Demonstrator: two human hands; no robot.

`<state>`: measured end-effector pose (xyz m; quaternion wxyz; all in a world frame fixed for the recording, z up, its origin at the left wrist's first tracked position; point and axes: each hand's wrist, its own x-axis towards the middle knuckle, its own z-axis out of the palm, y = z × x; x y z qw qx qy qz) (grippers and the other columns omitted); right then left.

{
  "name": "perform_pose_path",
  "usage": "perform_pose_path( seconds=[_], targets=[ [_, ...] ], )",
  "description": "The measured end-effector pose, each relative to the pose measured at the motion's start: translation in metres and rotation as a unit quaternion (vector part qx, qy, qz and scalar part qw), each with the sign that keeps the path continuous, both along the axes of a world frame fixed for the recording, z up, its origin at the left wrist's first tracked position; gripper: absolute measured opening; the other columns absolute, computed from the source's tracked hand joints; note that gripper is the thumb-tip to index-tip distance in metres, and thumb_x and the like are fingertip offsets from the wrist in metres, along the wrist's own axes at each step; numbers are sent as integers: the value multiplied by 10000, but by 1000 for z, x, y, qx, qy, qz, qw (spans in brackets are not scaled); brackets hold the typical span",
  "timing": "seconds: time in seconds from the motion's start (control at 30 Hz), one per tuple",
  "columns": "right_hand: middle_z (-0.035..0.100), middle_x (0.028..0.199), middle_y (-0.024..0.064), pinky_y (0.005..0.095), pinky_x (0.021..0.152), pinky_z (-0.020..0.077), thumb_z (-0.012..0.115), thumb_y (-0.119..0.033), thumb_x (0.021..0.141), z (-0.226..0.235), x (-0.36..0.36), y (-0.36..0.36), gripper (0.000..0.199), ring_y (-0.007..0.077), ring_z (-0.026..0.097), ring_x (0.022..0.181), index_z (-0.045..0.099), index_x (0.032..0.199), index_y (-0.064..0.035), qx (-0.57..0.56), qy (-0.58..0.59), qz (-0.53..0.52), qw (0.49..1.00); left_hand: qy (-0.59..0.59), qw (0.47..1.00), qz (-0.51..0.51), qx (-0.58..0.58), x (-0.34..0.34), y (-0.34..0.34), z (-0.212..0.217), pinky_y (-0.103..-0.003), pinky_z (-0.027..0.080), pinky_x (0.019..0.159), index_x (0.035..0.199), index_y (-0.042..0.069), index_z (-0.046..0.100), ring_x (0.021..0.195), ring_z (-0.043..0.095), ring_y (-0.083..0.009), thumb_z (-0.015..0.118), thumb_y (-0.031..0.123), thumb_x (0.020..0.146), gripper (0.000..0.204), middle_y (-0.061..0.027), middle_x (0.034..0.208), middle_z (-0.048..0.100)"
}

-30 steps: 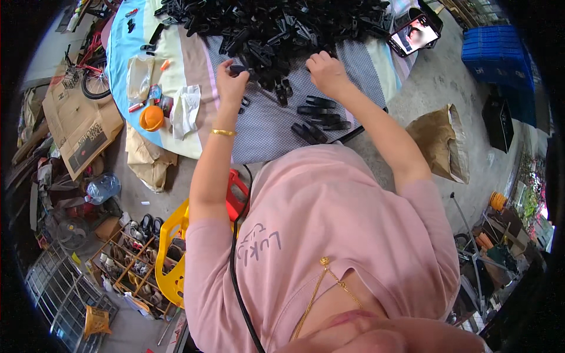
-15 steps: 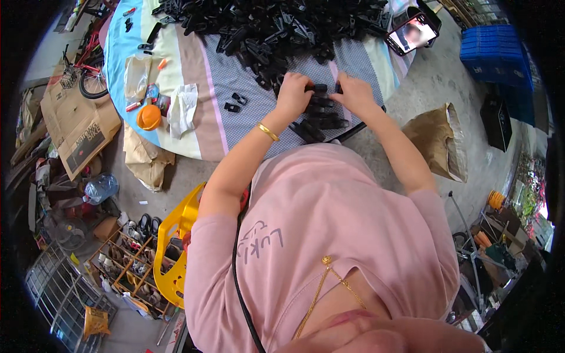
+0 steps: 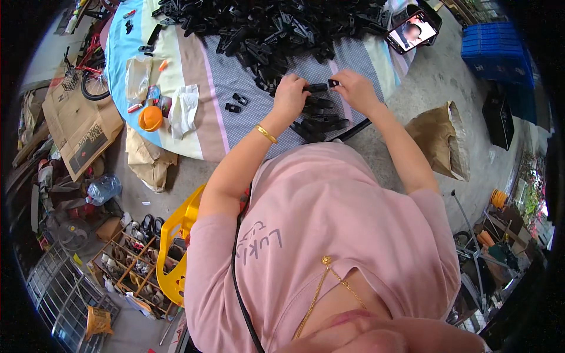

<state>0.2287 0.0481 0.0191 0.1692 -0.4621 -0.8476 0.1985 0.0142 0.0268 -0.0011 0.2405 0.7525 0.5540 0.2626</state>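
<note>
Over the near edge of the cloth-covered table (image 3: pixel 247 126), my left hand (image 3: pixel 290 94) pinches the end of a long black plastic clip (image 3: pixel 318 88). Just right of it, my right hand (image 3: pixel 356 93) holds a small black plastic piece (image 3: pixel 333 83) between thumb and finger, close to the clip's end but apart from it. Several similar black clips (image 3: pixel 321 123) lie in a loose stack below my hands, by the table edge. A large heap of black clips (image 3: pixel 271 29) covers the far side. Two small black pieces (image 3: pixel 233 107) lie left of my left hand.
A lit phone (image 3: pixel 414 32) stands at the table's far right. On the left are an orange round item (image 3: pixel 150 119), a white wrapper (image 3: pixel 186 110) and a clear bag (image 3: pixel 138 76). A yellow plastic chair (image 3: pixel 170 253) is at lower left, a paper sack (image 3: pixel 438 141) at right.
My right hand has turned slightly and drawn up a little, so the small black piece in its fingers now shows. The left hand has barely moved.
</note>
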Motion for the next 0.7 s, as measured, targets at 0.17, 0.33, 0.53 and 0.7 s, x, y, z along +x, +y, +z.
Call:
perform_pose_path(
  seconds=[0.17, 0.33, 0.53, 0.7],
  targets=[
    [570, 891, 69, 371, 714, 490, 677, -148, 738, -2, -16, -3, 201, 263, 583, 864, 632, 929, -103, 36, -46, 39, 998, 1, 1000, 1, 1, 0, 0, 1, -399, 470, 765, 838, 41, 674, 851, 559, -315, 719, 100, 664, 189, -120, 829, 591],
    [566, 863, 67, 364, 724, 490, 681, -153, 727, 0, -13, -2, 212, 255, 583, 879, 626, 919, -81, 57, -48, 43, 996, 10, 1000, 4, 2, 0, 0, -1, -395, 472, 763, 826, 43, 678, 847, 560, -309, 719, 103, 662, 180, -116, 817, 590],
    [545, 841, 83, 388, 708, 478, 658, -109, 724, -13, -25, 8, 162, 278, 566, 841, 620, 877, -70, 55, 12, 98, 994, 18, 1000, -16, 1, -1, 4, -7, -392, 472, 769, 814, 51, 679, 852, 557, -301, 708, 103, 667, 158, -104, 818, 588],
    [551, 848, 94, 389, 704, 475, 661, -104, 711, -12, -30, 9, 191, 293, 564, 828, 617, 891, -58, 58, 45, 100, 992, 9, 1000, -17, 7, -2, 6, -8, -397, 470, 776, 795, 53, 680, 858, 553, -301, 702, 107, 675, 134, -97, 809, 581]
  ],
)
